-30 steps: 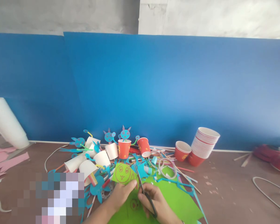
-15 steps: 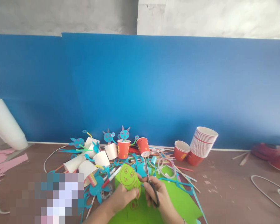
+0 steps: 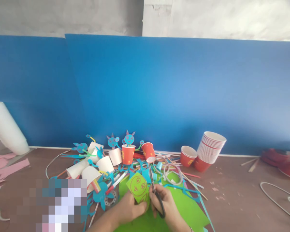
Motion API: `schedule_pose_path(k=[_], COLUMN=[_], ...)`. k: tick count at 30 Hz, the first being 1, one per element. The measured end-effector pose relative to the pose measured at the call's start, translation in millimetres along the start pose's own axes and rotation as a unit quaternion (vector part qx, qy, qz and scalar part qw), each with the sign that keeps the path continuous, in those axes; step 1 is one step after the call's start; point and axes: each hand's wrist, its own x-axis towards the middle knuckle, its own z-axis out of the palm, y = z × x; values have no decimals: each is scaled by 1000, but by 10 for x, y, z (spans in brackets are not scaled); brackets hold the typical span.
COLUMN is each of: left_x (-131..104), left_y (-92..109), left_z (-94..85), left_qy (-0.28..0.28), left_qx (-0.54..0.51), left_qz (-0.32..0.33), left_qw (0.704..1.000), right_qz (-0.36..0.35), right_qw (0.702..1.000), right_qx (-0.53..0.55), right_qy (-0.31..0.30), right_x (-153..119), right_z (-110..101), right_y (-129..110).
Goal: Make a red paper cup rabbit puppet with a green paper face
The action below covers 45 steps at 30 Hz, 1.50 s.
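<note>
A piece of green paper [image 3: 137, 186] with a face drawn on it in red is pinched in my left hand [image 3: 130, 207]. My right hand [image 3: 164, 200] grips a pair of scissors [image 3: 151, 177] by its black handles, the blades pointing away from me. The blades stand just right of the paper's edge; whether they touch it I cannot tell. Beneath both hands lies a large green sheet [image 3: 183, 206].
Blue paper scraps [image 3: 101, 195], drinking straws and markers [image 3: 116, 183] cover the table's middle. Behind them stand red paper cups [image 3: 128, 154] with blue paper figures, and white cups [image 3: 105, 165]. A tape ring [image 3: 172, 174] lies nearby. At right rises a stack of cups [image 3: 210, 149].
My left hand has turned the green paper clockwise and shifted it slightly right and down. The scissors stay in my right hand in nearly the same place.
</note>
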Motion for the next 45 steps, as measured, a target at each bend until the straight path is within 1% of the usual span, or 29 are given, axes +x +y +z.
schedule_pose_path(k=[2, 4, 7, 10, 13, 16, 18, 21, 25, 27, 30, 32, 35, 38, 45], left_x=[1, 12, 49, 98, 137, 158, 160, 150, 145, 154, 167, 168, 153, 134, 117], left_y=[15, 17, -21, -101, -186, -240, -248, -209, -123, -101, -98, -100, -92, -85, -103], left_z=[21, 46, 63, 45, 21, 25, 36, 31, -37, -75, -108, -108, -87, -67, -63], left_qy=[0, 2, 18, 69, 135, 146, 155, 193, 253, 272, 271, 256, 225, 198, 180], left_qx=[-35, -70, -77, -60, -69, -92, -95, -105, -145, -169, -191, -194, -194, -196, -205], left_qz=[-7, -8, 7, 27, 25, 15, 14, 12, 51, 62, 56, 50, 46, 47, 46], left_qw=[999, 997, 997, 995, 988, 985, 983, 975, 955, 945, 942, 946, 954, 959, 961], right_qz=[-13, -31, -39, -28, -26, -29, -29, -13, 7, 13, 25, 29, 31, 30, 23], right_qw=[1000, 997, 992, 992, 993, 993, 994, 997, 1000, 998, 993, 991, 992, 992, 992], right_qx=[5, 20, 48, 48, 30, 21, 21, 21, 15, 0, -33, -42, -36, -36, -38], right_qy=[23, 61, 108, 111, 111, 110, 103, 75, -13, -59, -111, -123, -121, -119, -120], right_x=[1, -2, -13, -25, -29, -24, -18, -12, -20, -36, -75, -101, -121, -118, -113], right_z=[-14, -35, -62, -68, -62, -61, -63, -61, -38, -17, 19, 38, 49, 46, 37], right_y=[-4, -14, -31, -38, -31, -14, -2, 16, 49, 54, 16, -30, -78, -76, -56])
